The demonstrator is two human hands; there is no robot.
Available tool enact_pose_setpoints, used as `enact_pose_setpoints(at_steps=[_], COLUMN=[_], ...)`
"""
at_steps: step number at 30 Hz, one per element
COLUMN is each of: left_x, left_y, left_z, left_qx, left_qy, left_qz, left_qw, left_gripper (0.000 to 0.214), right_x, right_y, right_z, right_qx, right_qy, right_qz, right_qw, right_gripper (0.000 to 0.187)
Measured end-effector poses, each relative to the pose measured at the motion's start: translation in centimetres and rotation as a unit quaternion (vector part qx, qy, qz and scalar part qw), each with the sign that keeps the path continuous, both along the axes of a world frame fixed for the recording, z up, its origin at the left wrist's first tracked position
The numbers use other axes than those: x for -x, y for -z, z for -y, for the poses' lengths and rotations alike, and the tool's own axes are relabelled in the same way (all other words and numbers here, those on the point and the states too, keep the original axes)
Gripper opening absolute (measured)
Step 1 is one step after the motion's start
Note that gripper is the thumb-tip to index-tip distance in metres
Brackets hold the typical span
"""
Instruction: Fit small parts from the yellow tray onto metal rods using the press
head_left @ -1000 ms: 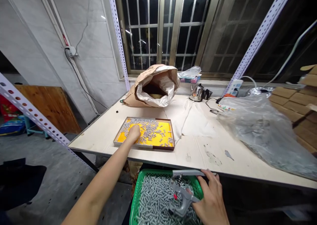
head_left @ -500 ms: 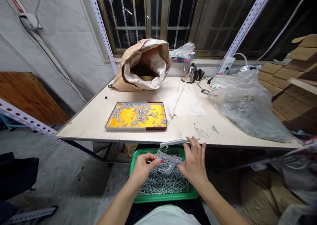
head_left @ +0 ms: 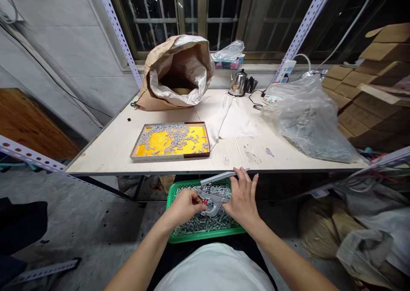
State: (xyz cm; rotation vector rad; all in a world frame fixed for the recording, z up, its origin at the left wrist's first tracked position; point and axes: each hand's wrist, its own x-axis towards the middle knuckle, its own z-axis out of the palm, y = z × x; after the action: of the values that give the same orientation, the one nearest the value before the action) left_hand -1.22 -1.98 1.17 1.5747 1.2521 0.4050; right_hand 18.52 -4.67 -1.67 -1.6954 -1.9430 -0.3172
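A grey spring-loaded hand tool (head_left: 215, 200), with a long upper lever and a coil spring between its arms, is held over a green basket (head_left: 207, 239). My right hand (head_left: 242, 197) grips it from the right, fingers over the upper lever and thumb by the lower arm. At the tool's left end, my left hand (head_left: 185, 206) is closed, thumb and fingers pinched beside a small red part (head_left: 205, 202). What lies between those fingertips is too small to make out. Many small metal screw-like pieces (head_left: 205, 227) fill the basket beneath both hands.
On the table (head_left: 105, 158) lies a shallow tray (head_left: 169, 157) with a yellow bottom and scattered small metal pieces. Behind it sits an open paper sack (head_left: 150, 94). A kettle (head_left: 238, 85), a clear plastic bag (head_left: 307, 116) and stacked cardboard boxes (head_left: 368, 107) stand rightward.
The camera view has shifted, so the table and tray sit higher and further left. My left fingers have come closer against the red part; my right hand keeps its grip on the tool.
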Motion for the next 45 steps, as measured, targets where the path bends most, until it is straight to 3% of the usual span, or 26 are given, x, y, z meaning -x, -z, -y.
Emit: enact_pose_setpoints(at_steps=[5, 12, 26, 33, 36, 41, 45], left_x=[-0.1, 0.3, 1.0, 1.4, 1.7, 1.7, 1.2], left_y=[-0.4, -1.6, -1.9, -2.4, -2.9, -3.1, -2.8], left_z=[0.2, 0.6, 0.9, 1.0, 1.0, 0.9, 0.7], left_qx=[0.038, 0.057, 0.081, 0.098, 0.092, 0.081, 0.096], left_qy=[0.005, -0.036, -0.085, -0.077, -0.071, -0.141, -0.184], left_qz=[0.056, 0.085, 0.127, 0.155, 0.179, 0.194, 0.222], left_qw=[0.998, 0.994, 0.985, 0.980, 0.977, 0.967, 0.953], left_gripper=[0.017, 0.018, 0.017, 0.022, 0.031, 0.049, 0.055], right_x=[-0.2, -0.2, 0.6, 0.0, -0.6, -1.2, -0.8], right_y=[-0.3, -1.3, -2.2, -2.4, -2.4, -2.4, -3.0], right_z=[0.2, -0.5, -0.9, -1.5, -2.4, -4.6, -5.7], right_qx=[0.006, -0.017, -0.030, -0.090, -0.042, 0.050, 0.071], right_qy=[0.008, -0.011, -0.028, -0.063, -0.079, -0.106, -0.098], right_qz=[-0.004, -0.004, -0.010, -0.018, 0.044, 0.127, 0.149], right_qw=[1.000, 1.000, 0.999, 0.994, 0.995, 0.985, 0.981], right_gripper=[0.047, 0.033, 0.048, 0.040, 0.043, 0.006, 0.005])
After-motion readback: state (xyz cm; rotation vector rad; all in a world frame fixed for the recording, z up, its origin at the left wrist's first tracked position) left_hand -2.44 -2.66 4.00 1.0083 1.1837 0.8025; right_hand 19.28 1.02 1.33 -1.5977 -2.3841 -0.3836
